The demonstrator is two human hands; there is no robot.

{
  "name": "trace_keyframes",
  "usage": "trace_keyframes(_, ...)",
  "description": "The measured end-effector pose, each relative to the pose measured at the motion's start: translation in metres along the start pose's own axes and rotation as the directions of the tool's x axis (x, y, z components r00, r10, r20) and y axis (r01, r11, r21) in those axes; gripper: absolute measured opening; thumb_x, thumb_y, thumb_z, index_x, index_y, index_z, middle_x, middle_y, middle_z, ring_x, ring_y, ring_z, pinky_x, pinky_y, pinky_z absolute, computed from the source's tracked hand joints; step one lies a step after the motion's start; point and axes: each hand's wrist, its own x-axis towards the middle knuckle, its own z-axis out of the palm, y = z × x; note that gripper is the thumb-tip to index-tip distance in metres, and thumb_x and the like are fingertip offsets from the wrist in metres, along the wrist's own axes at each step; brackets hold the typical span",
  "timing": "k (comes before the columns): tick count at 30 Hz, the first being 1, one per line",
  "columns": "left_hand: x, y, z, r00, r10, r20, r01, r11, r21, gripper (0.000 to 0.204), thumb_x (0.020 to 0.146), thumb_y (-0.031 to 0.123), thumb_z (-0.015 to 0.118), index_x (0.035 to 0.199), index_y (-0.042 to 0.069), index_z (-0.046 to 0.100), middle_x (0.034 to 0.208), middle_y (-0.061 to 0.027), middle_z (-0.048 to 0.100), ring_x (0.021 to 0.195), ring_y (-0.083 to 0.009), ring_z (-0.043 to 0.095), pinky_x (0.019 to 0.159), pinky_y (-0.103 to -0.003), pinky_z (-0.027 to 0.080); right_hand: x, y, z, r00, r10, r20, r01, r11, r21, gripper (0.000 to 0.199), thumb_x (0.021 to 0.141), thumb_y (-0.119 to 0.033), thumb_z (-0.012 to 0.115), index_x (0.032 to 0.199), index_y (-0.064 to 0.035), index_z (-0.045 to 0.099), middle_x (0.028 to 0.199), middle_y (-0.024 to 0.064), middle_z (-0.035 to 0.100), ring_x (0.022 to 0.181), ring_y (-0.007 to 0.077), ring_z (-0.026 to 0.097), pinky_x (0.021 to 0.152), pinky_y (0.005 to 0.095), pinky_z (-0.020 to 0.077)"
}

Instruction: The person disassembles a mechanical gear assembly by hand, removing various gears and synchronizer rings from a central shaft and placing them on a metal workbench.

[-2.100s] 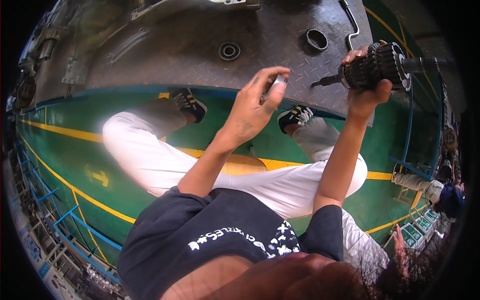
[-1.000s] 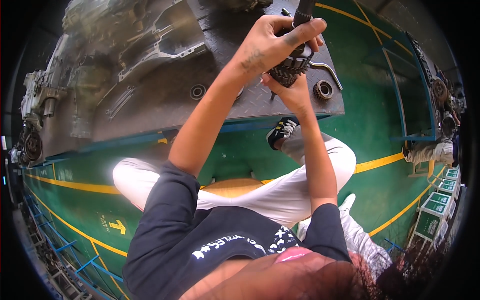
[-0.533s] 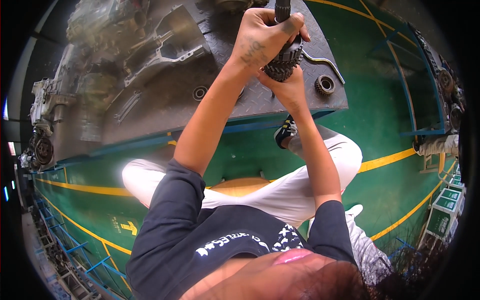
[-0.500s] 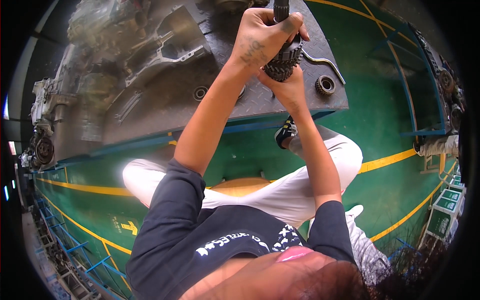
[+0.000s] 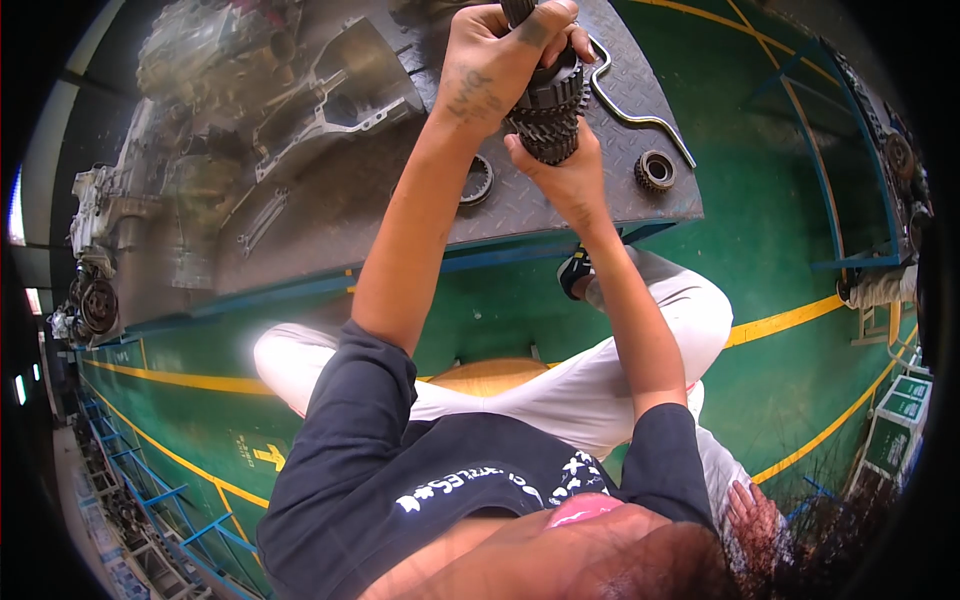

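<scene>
A dark gear shaft (image 5: 545,125) with several stacked toothed gears is held over the metal-topped bench. My left hand (image 5: 510,62) is closed round its upper end, thumb across the splined part. Lower down, my right hand (image 5: 568,175) grips the bottom gears, its thumb on the near left side and its other fingers mostly hidden behind them. On the bench right of my hands lie a bent metal rod (image 5: 630,115) and a small toothed gear ring (image 5: 655,171). Partly covered by my left forearm is another metal ring (image 5: 477,181).
The bench (image 5: 400,250) also carries an open metal housing (image 5: 345,115), wrenches (image 5: 264,220) and larger gearbox parts (image 5: 205,60) at the left. Another person's hand (image 5: 752,515) rests on patterned trousers at lower right. A blue-framed rack (image 5: 880,200) stands to the right.
Both hands have shifted slightly left with the gear shaft, uncovering more of the bent rod. The other person's hand has come into view at lower right.
</scene>
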Motion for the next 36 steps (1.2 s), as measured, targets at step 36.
trace_keyframes(36,0.004,0.038,0.012,0.990,-0.085,-0.116,0.091,0.995,0.047,0.044,0.099,0.033,0.073,0.064,0.012,0.056,0.069,-0.0023,0.064,0.075,-0.0168,0.069,0.071,-0.031,0.052,0.001,-0.002,0.009,0.993,-0.087,-0.080,0.107,0.951,0.289,0.049,0.090,-0.014,0.087,0.131,-0.0032,0.062,0.104,0.0013,0.073,0.091,0.0059,0.062,0.079,0.0227,0.0542)
